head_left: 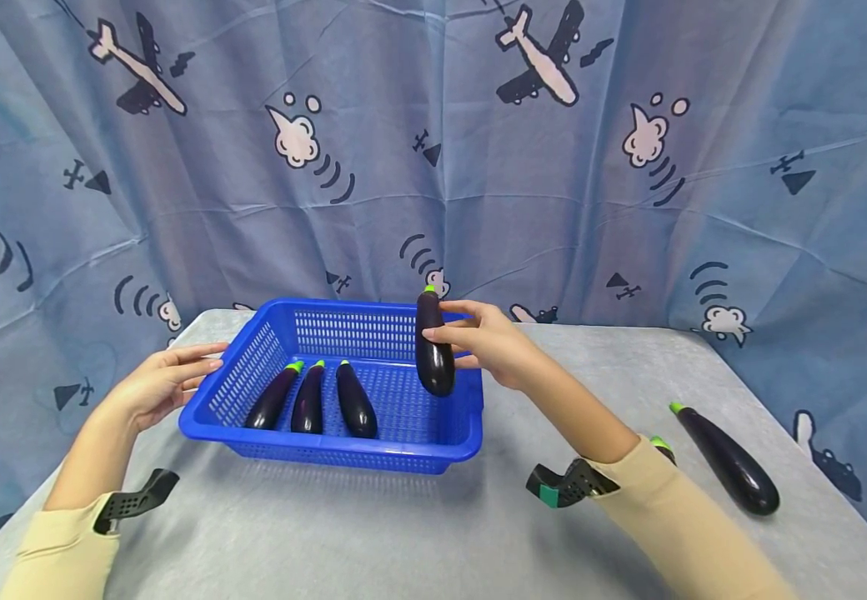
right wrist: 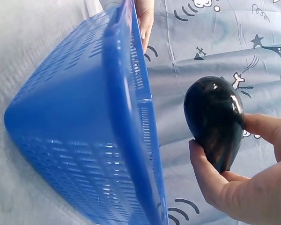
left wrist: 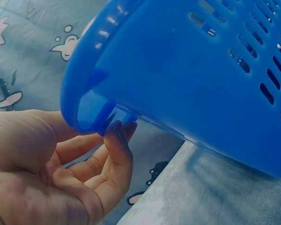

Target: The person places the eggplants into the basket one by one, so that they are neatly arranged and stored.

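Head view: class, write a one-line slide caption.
Right hand holding a glossy dark-purple eggplant above a blue perforated plastic basket containing three more eggplants.

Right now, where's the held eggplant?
Head view, mid-frame: the held eggplant is in the right hand, raised at the right end of the blue basket.

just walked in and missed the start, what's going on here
A person is handling eggplants. Their right hand holds one eggplant above the right part of a blue basket, while their left hand grips the basket's left rim. Three more eggplants lie inside. Another eggplant lies on the table at the right, and a green stem shows beside the right sleeve, the rest hidden.
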Motion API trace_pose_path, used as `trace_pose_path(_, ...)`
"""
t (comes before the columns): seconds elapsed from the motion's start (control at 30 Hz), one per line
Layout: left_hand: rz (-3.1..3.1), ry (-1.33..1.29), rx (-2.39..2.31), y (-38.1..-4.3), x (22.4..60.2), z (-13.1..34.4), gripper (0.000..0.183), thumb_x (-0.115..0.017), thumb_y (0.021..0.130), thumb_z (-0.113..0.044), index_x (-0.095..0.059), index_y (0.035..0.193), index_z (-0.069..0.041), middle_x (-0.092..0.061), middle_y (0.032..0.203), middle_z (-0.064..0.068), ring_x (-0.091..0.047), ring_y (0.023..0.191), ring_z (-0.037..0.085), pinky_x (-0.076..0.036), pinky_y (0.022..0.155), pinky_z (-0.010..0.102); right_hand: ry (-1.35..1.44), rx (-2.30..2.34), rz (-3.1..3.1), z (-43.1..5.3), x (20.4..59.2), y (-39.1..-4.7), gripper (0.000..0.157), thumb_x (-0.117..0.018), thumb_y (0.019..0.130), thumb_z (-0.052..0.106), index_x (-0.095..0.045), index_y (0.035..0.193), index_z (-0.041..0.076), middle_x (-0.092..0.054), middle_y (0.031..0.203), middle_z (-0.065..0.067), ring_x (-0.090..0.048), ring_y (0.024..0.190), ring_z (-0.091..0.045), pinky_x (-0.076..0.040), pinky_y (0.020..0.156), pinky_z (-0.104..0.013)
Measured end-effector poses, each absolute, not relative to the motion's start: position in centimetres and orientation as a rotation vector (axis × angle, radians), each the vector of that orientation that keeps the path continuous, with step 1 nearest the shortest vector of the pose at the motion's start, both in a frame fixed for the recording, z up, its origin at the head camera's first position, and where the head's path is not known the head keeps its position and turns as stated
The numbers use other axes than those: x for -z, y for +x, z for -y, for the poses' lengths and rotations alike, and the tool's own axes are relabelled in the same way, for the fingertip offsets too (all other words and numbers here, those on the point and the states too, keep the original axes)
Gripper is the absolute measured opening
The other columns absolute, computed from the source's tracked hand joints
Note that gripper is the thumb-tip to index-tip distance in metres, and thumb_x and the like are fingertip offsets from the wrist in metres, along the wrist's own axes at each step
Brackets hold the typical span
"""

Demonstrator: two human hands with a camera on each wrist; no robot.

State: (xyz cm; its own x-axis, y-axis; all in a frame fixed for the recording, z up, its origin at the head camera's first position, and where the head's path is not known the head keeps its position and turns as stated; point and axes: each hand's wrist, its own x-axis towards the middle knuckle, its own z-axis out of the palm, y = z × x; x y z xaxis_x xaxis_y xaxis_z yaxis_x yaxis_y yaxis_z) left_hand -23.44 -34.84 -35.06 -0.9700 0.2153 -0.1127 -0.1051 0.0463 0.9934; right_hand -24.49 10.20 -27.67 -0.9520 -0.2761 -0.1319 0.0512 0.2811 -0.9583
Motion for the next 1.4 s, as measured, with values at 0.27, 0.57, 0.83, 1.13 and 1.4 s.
trace_pose_path(0.27, -1.971, 0.192, -2.098, -23.3, 35.2, 35.0, 0.038, -0.053, 0.110, -0.003, -0.078, 0.108, -0.032, -0.078, 0.105, -0.008, -0.076, 0.093, 0.009, -0.063, 0.080, 0.025, -0.194, 1.757, -2.204, -8.8, 27.5, -25.3, 0.071, -0.073, 0.100, 0.017, -0.039, 0.160, 0.003, -0.056, 0.149, -0.025, -0.059, 0.134, -0.045, -0.051, 0.110, -0.053)
trace_pose_path(0.57, -2.006, 0.163, -2.076, -23.4, 35.1, 34.9, 0.038, -0.053, 0.110, -0.005, -0.078, 0.107, -0.034, -0.078, 0.105, -0.010, -0.075, 0.093, 0.009, -0.063, 0.079, 0.025, -0.187, 1.740, -2.237, -7.5, 27.6, -26.1, 0.068, -0.074, 0.100, 0.018, -0.042, 0.158, 0.003, -0.055, 0.148, -0.025, -0.060, 0.133, -0.045, -0.054, 0.107, -0.052)
trace_pose_path(0.83, -2.011, 0.161, -2.066, -23.3, 35.0, 34.9, 0.037, -0.054, 0.110, -0.006, -0.078, 0.106, -0.034, -0.077, 0.105, -0.011, -0.075, 0.094, 0.008, -0.063, 0.080, 0.025, -0.172, 1.708, -2.254, -6.4, 27.8, -26.7, 0.068, -0.074, 0.100, 0.019, -0.041, 0.157, 0.001, -0.050, 0.152, -0.027, -0.058, 0.135, -0.046, -0.053, 0.107, -0.054)
trace_pose_path(1.13, -2.027, 0.148, -2.052, -23.4, 35.0, 34.9, 0.036, -0.055, 0.110, -0.007, -0.077, 0.106, -0.035, -0.077, 0.105, -0.011, -0.075, 0.094, 0.008, -0.063, 0.080, 0.026, -0.150, 1.707, -2.188, -4.9, 28.6, -28.1, 0.070, -0.076, 0.098, 0.014, -0.041, 0.156, -0.004, -0.057, 0.145, -0.028, -0.061, 0.131, -0.046, -0.053, 0.106, -0.054)
trace_pose_path(1.4, -2.032, 0.133, -2.049, -23.4, 35.0, 34.9, 0.036, -0.055, 0.110, -0.007, -0.077, 0.106, -0.036, -0.077, 0.104, -0.012, -0.075, 0.094, 0.007, -0.063, 0.080, 0.026, -0.127, 1.630, -2.219, -3.8, 28.8, -28.5, 0.071, -0.076, 0.098, 0.014, -0.040, 0.157, -0.004, -0.059, 0.144, -0.028, -0.062, 0.130, -0.047, -0.055, 0.104, -0.053)
